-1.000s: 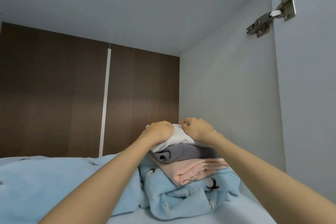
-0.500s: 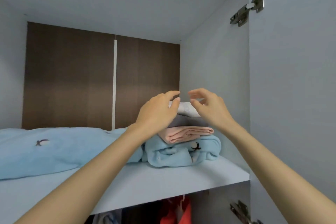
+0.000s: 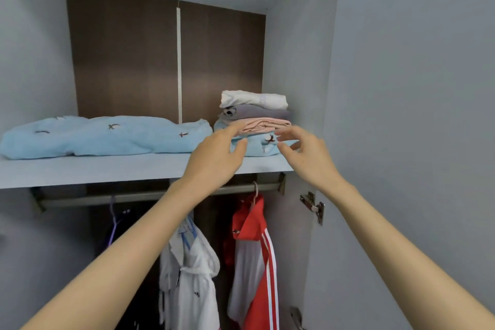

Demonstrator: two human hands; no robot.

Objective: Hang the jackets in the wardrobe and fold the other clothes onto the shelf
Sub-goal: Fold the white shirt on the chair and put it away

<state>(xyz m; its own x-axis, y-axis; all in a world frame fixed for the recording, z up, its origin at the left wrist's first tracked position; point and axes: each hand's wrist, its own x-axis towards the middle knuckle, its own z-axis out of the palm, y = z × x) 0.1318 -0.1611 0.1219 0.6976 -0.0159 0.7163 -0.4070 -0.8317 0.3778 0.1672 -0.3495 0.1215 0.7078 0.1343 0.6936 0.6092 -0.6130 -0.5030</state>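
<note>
A stack of folded clothes sits at the right end of the wardrobe shelf (image 3: 107, 169): a white garment (image 3: 254, 99) on top, a grey one (image 3: 257, 111) under it, a pink one (image 3: 267, 126), and a light blue patterned one (image 3: 259, 146) at the bottom. My left hand (image 3: 214, 158) and my right hand (image 3: 308, 158) hover in front of the stack, fingers spread, holding nothing. Below the shelf, a white jacket (image 3: 190, 270) and a red and white jacket (image 3: 254, 262) hang from the rail (image 3: 134, 197).
A light blue blanket (image 3: 107, 136) lies along the left of the shelf. A dark garment on a purple hanger (image 3: 113, 222) hangs at the left of the rail. The open wardrobe door (image 3: 415, 115) with hinges stands at the right.
Both hands let go of the white garment on top of the stack and drew back toward me. The view dropped, so the rail and hanging jackets now show.
</note>
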